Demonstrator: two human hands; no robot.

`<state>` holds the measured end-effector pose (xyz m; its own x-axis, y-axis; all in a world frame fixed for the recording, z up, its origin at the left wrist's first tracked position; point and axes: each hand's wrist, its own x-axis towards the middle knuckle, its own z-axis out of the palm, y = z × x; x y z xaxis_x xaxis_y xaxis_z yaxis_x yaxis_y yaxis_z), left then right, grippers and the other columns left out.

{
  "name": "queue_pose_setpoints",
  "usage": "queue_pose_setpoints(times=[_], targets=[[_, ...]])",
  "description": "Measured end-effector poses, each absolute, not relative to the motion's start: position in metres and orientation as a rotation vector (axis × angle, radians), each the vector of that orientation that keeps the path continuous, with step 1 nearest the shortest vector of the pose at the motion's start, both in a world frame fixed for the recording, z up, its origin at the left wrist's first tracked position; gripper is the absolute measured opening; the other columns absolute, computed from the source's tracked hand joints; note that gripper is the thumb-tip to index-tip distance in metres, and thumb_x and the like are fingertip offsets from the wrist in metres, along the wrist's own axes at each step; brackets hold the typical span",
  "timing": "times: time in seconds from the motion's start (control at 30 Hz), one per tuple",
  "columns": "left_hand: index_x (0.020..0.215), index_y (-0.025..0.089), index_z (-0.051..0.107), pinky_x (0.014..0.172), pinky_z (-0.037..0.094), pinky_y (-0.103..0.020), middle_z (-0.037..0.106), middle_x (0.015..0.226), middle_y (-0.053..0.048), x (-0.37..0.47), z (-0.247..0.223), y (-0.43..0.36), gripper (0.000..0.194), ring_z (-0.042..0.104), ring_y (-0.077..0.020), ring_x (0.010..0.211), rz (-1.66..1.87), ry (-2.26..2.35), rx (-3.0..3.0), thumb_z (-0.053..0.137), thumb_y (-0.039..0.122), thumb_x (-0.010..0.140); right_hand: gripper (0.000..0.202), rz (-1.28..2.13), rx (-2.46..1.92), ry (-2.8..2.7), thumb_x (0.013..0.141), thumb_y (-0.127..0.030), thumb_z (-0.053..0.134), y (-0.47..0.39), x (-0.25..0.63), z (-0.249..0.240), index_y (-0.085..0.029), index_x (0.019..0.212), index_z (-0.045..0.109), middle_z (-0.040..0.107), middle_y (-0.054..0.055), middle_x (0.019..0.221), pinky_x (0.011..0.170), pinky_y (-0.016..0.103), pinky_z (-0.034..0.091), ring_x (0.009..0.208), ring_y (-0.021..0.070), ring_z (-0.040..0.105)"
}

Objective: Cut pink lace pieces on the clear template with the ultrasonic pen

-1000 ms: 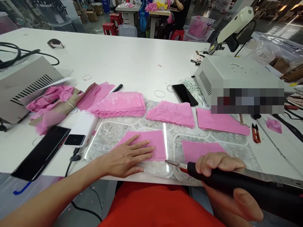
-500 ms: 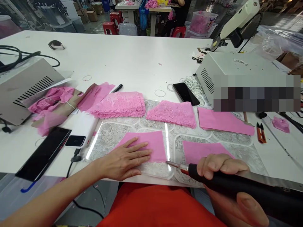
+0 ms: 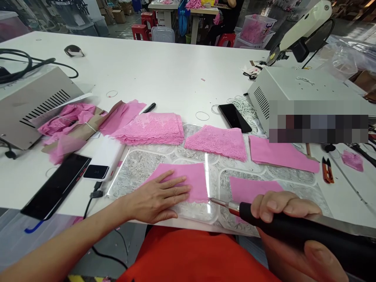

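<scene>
My left hand (image 3: 164, 196) lies flat with its fingers spread on a pink fabric piece (image 3: 192, 180), pressing it on a clear-topped, grey-patterned mat (image 3: 138, 162). My right hand (image 3: 284, 207) is wrapped round a black-handled tool with a pointed metal tip (image 3: 235, 207). The tip is at the lower right corner of that fabric; I cannot tell whether it touches. Another pink piece (image 3: 249, 186) lies on the mat, partly behind my right hand. Further back are a stack of pink lace pieces (image 3: 152, 129), a smaller lace piece (image 3: 217, 141) and plain pink pieces (image 3: 282, 154).
Grey metal boxes stand at left (image 3: 38, 105) and right (image 3: 293, 90). A black phone (image 3: 235, 117), a white power bank (image 3: 107, 156), a dark tablet-like device (image 3: 55, 186) and orange snips (image 3: 327, 170) lie on the white table (image 3: 164, 74). A person (image 3: 226, 21) sits in the background.
The view has shifted slightly. My left hand stays flat on the fabric, and the tool's tip remains near the same corner, moved very little.
</scene>
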<state>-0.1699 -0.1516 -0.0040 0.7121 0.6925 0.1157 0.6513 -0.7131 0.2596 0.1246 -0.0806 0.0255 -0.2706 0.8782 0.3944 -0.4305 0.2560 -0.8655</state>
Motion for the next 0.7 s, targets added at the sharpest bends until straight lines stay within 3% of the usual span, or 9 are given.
queue_pose_setpoints(times=[0.7], targets=[[0.140,0.013,0.043,0.122,0.000,-0.043,0.048,0.146,-0.008,-0.169,-0.005,-0.153,0.054,0.026,-0.0242,0.145,0.372,1.069,2.705,0.040,0.047,0.099,0.017,1.340,-0.417,-1.402,0.082,-0.035,0.061,-0.079,0.114,0.033,-0.021,0.092,0.065,0.057,0.002,0.074,0.053,0.033,0.049,0.060,0.0148,0.054]])
